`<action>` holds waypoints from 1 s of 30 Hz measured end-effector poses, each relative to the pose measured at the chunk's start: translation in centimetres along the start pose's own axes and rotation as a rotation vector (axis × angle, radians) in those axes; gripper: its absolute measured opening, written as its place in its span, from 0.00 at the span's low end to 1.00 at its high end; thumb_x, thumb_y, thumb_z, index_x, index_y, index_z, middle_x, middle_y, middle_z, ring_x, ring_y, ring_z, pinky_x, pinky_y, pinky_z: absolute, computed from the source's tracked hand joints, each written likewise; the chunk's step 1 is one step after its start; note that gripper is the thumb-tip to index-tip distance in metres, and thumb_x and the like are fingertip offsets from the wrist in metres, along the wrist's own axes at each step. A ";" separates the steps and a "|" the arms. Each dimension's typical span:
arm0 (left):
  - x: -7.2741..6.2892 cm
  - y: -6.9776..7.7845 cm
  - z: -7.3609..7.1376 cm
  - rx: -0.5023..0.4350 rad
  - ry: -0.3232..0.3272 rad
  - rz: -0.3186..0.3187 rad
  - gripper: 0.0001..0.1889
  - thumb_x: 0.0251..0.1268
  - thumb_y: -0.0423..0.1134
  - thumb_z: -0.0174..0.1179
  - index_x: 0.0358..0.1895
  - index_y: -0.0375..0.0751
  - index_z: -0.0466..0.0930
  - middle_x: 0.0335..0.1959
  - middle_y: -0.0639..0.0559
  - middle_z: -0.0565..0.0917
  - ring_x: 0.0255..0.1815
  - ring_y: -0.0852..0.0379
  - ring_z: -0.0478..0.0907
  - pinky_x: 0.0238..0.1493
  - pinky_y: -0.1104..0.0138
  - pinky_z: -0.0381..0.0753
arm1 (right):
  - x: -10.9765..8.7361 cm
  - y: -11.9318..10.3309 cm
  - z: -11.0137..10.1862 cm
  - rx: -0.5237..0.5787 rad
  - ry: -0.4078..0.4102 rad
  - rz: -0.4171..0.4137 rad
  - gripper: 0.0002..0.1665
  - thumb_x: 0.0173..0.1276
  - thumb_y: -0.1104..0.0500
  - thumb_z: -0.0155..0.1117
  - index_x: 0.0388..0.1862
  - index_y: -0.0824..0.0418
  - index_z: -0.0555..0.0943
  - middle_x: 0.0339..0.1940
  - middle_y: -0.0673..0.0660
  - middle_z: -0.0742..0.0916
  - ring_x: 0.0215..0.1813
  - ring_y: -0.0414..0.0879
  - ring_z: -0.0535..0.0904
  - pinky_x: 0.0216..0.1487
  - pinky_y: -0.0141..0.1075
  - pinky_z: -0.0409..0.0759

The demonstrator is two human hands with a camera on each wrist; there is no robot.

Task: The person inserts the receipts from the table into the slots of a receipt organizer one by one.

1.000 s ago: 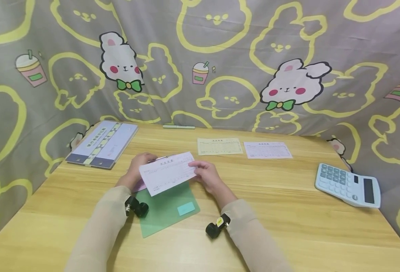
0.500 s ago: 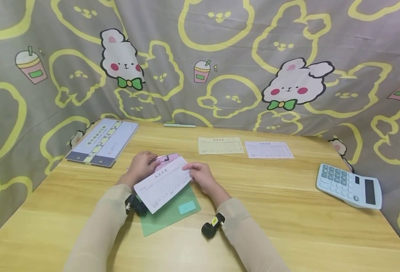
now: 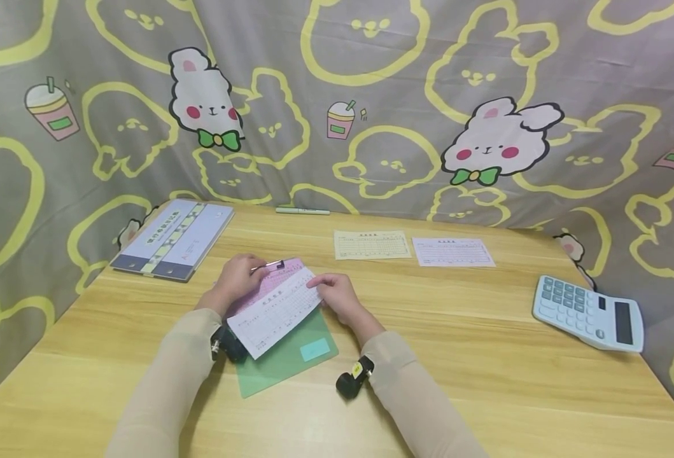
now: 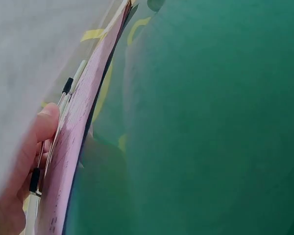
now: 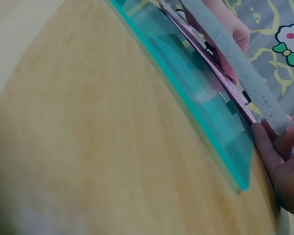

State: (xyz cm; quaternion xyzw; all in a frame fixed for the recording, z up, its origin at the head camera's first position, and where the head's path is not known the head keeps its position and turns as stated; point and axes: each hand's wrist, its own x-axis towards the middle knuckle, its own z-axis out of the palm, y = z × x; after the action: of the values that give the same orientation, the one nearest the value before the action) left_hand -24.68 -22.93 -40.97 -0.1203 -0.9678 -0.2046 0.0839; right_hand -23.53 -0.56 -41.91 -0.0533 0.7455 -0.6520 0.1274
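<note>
A green clipboard [image 3: 287, 366] with a blue sticky label [image 3: 315, 350] lies on the table, turned at a slant. Pink printed slips [image 3: 282, 276] lie at its upper part by the metal clip [image 3: 269, 265]. My left hand [image 3: 236, 280] grips the clip; the left wrist view shows the thumb on the clip's wire and fingers curled behind the pink slip [image 4: 63, 166]. A white printed slip [image 3: 276, 312] is tilted over the clipboard, covering part of the pink paper. Its right end is pinched by my right hand [image 3: 342, 300], whose fingertips also appear near the clipboard's edge in the right wrist view.
A yellow slip [image 3: 370, 245] and another white slip [image 3: 453, 252] lie flat side by side behind the right hand. A blue calculator [image 3: 589, 313] is at right, a bound booklet [image 3: 173, 238] at back left. A green pen [image 3: 302, 210] lies by the patterned curtain [image 3: 382, 159].
The white slip has come down and nearer, tilting more, so pink paper and the clip show behind it. My right hand has shifted slightly left with it. The left hand stays at the clip.
</note>
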 end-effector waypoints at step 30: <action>0.3 0.1 -0.3 -0.039 -0.031 0.003 0.13 0.58 0.39 0.53 0.41 0.33 0.79 0.37 0.40 0.78 0.42 0.43 0.71 0.46 0.52 0.64 | -0.7 -0.8 -0.9 -0.060 -0.263 -0.024 0.16 0.54 0.71 0.57 0.43 0.65 0.78 0.50 0.57 0.76 0.55 0.47 0.68 0.54 0.37 0.65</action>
State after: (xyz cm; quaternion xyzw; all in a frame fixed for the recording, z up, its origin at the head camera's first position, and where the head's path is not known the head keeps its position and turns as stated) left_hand -24.89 -22.96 -40.57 -0.1267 -0.9646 -0.2215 0.0667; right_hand -23.15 0.31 -40.90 -0.1508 0.7410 -0.6181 0.2147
